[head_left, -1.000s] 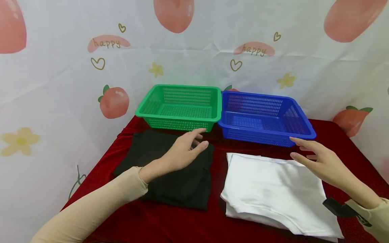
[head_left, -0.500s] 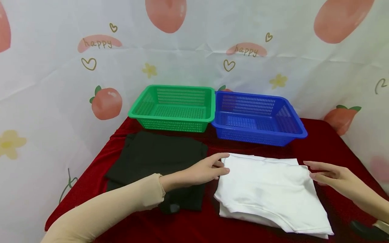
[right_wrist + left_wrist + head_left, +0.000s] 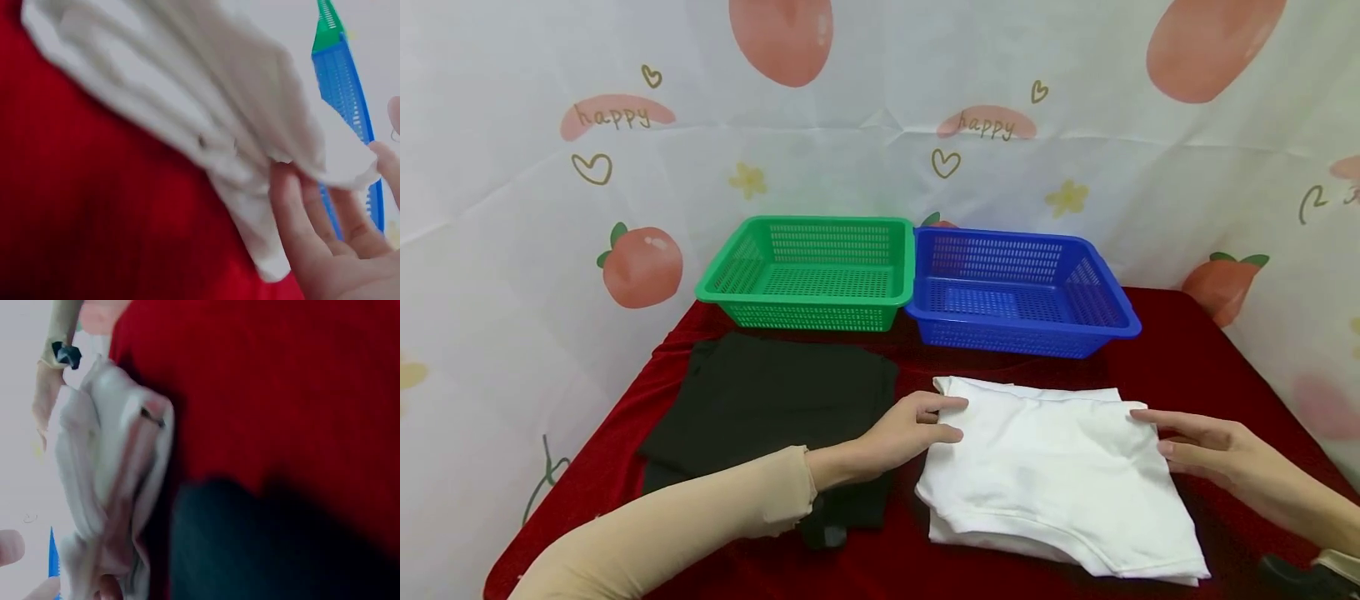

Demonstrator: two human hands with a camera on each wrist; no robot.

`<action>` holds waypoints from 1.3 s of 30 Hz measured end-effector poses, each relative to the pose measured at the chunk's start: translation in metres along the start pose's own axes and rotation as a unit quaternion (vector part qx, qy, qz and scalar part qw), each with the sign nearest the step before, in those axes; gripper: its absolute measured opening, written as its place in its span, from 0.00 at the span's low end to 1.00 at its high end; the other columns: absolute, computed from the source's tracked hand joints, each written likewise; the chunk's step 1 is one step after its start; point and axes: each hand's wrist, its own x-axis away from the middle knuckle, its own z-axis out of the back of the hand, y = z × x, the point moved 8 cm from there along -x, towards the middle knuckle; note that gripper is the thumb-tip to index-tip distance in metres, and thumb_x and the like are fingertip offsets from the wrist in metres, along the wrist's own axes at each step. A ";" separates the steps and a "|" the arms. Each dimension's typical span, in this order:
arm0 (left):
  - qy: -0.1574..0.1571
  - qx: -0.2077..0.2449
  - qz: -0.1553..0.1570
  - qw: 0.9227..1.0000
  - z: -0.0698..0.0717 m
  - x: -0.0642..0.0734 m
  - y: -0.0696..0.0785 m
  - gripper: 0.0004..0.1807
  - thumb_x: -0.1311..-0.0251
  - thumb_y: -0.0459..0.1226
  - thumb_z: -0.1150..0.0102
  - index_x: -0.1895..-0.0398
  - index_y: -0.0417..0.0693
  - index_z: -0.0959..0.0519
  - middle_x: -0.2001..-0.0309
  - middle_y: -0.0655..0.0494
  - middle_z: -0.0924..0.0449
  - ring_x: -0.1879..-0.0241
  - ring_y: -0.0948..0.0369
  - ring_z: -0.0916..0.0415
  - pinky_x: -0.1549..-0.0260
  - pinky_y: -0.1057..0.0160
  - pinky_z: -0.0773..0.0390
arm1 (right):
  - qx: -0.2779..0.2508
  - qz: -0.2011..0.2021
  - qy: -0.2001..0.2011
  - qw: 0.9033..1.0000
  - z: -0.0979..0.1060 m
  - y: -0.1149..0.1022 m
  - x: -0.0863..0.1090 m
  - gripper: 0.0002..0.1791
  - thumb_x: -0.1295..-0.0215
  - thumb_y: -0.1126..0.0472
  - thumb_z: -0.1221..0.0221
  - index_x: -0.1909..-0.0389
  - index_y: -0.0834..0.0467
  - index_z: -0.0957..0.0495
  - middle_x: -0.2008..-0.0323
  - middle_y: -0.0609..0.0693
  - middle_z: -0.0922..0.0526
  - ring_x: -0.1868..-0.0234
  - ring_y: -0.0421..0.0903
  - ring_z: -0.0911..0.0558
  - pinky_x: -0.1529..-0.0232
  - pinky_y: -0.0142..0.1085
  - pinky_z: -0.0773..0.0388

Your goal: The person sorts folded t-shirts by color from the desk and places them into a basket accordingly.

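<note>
A folded white shirt (image 3: pixel 1052 475) lies on the table in the head view, its curved neckline toward the front. My left hand (image 3: pixel 902 433) is at its left edge, index finger and thumb spread over the cloth. In the left wrist view one fingertip (image 3: pixel 108 586) shows in the folds. My right hand (image 3: pixel 1217 446) is at the opposite edge. The right wrist view shows several fairly straight fingers (image 3: pixel 297 219) reaching under the top layer, the thumb (image 3: pixel 389 165) near the cloth's upper edge. To the left, a folded black garment (image 3: pixel 775 392) is partly hidden by my left arm.
A green basket (image 3: pixel 820 298) and a blue basket (image 3: pixel 1022 327) stand side by side at the back, nothing in them. Dark red cloth (image 3: pixel 1180 350) covers the table. A white printed curtain (image 3: pixel 820 142) hangs close behind the baskets.
Both hands have come down from above the garments to the sides of the white shirt. The left hand has moved right, off the black garment. The head view has turned slightly right.
</note>
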 end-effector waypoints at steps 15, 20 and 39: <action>-0.014 0.061 0.006 0.998 -0.006 -0.012 -0.009 0.27 0.42 0.32 0.32 0.37 0.52 0.23 0.36 0.52 0.33 0.51 0.57 0.25 0.58 0.59 0.20 | -0.083 0.019 -0.156 0.984 -0.031 -0.012 0.007 0.36 0.27 0.66 0.50 0.22 0.46 0.49 0.27 0.52 0.51 0.39 0.52 0.26 0.47 0.42 0.24; -0.025 0.079 0.006 0.997 -0.009 -0.014 -0.010 0.31 0.43 0.30 0.32 0.35 0.52 0.25 0.36 0.52 0.34 0.50 0.56 0.26 0.58 0.58 0.19 | -0.107 0.028 -0.161 0.981 -0.037 -0.013 0.005 0.40 0.30 0.68 0.47 0.22 0.47 0.51 0.31 0.39 0.47 0.41 0.52 0.26 0.47 0.46 0.24; 0.099 -0.334 -0.119 0.930 -0.009 0.002 0.021 0.27 0.48 0.40 0.29 0.42 0.50 0.19 0.39 0.45 0.36 0.51 0.50 0.38 0.58 0.62 0.29 | -0.069 0.063 -0.101 0.990 -0.031 -0.013 0.004 0.40 0.33 0.69 0.42 0.23 0.52 0.47 0.40 0.61 0.32 0.50 0.50 0.24 0.54 0.45 0.20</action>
